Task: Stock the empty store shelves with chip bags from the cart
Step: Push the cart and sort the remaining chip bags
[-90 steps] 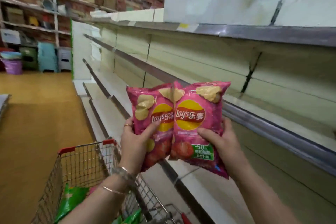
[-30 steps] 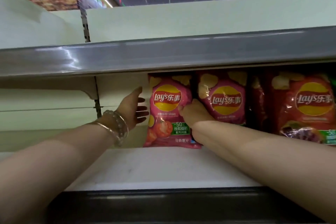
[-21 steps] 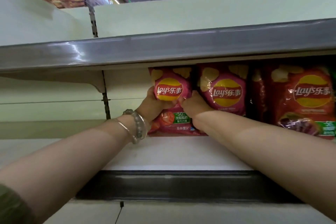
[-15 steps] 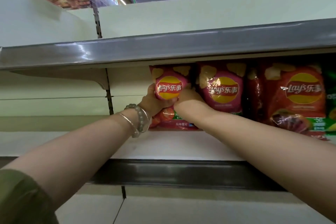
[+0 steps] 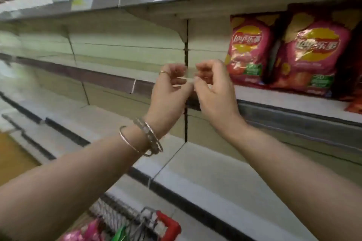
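Note:
Two pink Lay's chip bags stand upright on the upper shelf (image 5: 284, 101) at the right, the left bag (image 5: 247, 49) beside the right bag (image 5: 311, 55). My left hand (image 5: 169, 92) and my right hand (image 5: 213, 90) hang in the air in front of the shelf, left of the bags, fingers loosely curled and holding nothing. Their fingertips nearly touch each other. The wire cart (image 5: 137, 223) with a red corner sits at the bottom, with pink and green bags inside.
A dark red bag (image 5: 354, 103) sits at the far right edge of the same shelf. Bare cream shelves (image 5: 205, 164) with dark price rails run left and below. A vertical slotted upright (image 5: 186, 92) stands behind my hands. Wooden floor shows at lower left.
Both hands have let go of the pink bag and pulled back from the shelf. The view swung left and down, so the bags now sit at the right and the cart shows.

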A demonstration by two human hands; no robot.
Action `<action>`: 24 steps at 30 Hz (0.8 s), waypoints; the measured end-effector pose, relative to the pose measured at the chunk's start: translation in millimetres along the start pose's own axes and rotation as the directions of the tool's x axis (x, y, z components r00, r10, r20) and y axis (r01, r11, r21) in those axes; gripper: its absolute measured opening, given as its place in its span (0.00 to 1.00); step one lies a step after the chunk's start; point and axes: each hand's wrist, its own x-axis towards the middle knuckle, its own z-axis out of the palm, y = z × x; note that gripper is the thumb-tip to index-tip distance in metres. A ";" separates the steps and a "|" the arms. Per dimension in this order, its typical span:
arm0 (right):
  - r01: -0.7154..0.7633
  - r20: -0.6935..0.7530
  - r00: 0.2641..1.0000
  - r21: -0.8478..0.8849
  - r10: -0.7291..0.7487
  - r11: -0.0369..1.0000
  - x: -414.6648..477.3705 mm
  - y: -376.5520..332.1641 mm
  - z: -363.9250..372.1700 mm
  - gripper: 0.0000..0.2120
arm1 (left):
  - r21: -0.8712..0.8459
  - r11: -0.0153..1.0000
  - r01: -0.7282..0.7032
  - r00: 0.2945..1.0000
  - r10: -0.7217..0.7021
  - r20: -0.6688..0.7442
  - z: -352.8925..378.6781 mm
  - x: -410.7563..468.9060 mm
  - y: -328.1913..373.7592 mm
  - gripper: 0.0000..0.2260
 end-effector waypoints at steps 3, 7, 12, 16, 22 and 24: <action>-0.060 0.098 0.994 0.129 0.047 0.990 -27.9 3.5 55.8 0.09 | 0.092 0.993 0.073 0.995 -0.066 -0.079 -53.8 -42.2 -23.3 0.13; -0.163 0.318 0.944 0.212 0.090 0.963 -63.7 4.8 136.1 0.09 | 0.192 0.943 0.273 0.928 -0.206 -0.311 -139.0 -82.2 -60.7 0.12; -0.244 0.568 0.818 0.204 0.088 0.948 -101.2 7.1 232.3 0.10 | 0.131 0.869 0.477 0.764 -0.336 -0.551 -231.5 -122.3 -104.5 0.09; -0.298 0.711 0.691 0.121 0.127 0.947 -135.0 26.9 310.6 0.10 | 0.046 0.800 0.598 0.627 -0.431 -0.649 -290.2 -142.4 -148.4 0.11; -0.398 0.854 0.440 -0.091 0.277 0.913 -196.1 80.8 393.4 0.13 | -0.159 0.673 0.722 0.396 -0.591 -0.703 -335.2 -176.1 -214.5 0.10; -0.393 0.872 0.366 -0.172 0.325 0.903 -213.7 103.2 411.2 0.13 | -0.220 0.635 0.740 0.325 -0.625 -0.710 -341.6 -184.9 -234.3 0.10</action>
